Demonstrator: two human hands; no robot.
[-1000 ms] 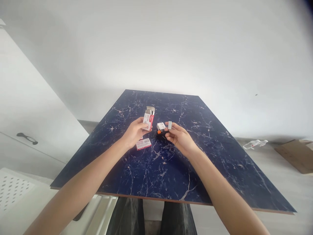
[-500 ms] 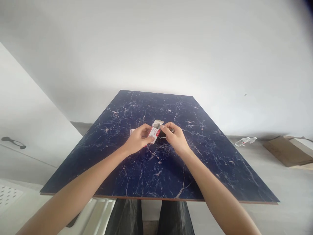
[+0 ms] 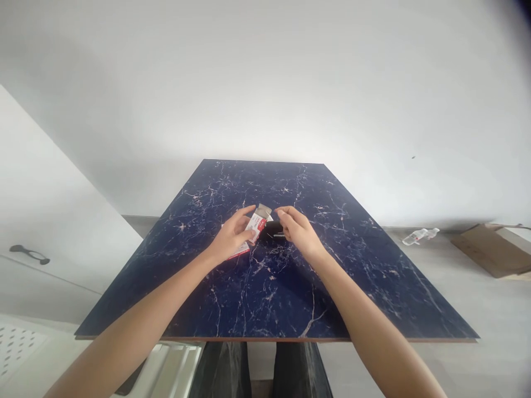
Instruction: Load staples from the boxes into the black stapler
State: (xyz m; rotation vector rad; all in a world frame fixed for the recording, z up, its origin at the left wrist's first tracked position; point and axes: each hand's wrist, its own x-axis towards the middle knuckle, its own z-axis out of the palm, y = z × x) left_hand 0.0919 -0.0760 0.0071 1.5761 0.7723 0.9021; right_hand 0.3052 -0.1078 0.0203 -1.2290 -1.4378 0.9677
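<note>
A: Taking the head view, the only one here: what is going on?

B: The left hand (image 3: 233, 239) is holding a small red-and-white box (image 3: 254, 226) above the table (image 3: 265, 298), and its flap (image 3: 264, 210) is standing open at the far end. As I am judging it, the work is centring on that open end.

A: And what is the next move calling for?

B: Steadiness from the left, I am thinking. The carton is looking thin enough to buckle under a hard squeeze, and anything at the flap is calling for fine fingertip work from the right hand (image 3: 299, 232).

A: How is the left one posing?

B: It is clamping the box, with the thumb pressing the near side and the forefinger pointing up towards the flap. The box is leaning, open end up and to the right.

A: And the right?

B: It is hovering just beside the flap, seemingly not touching it. Thumb and forefinger are lying close together, the other fingers curling under. Whether they are pinching anything, I cannot tell.

A: What is lying about?

B: A black object (image 3: 272, 231) is sitting between the hands. A second box (image 3: 239, 252) is lying beneath the left hand, mostly covered, its red edge showing.
</note>
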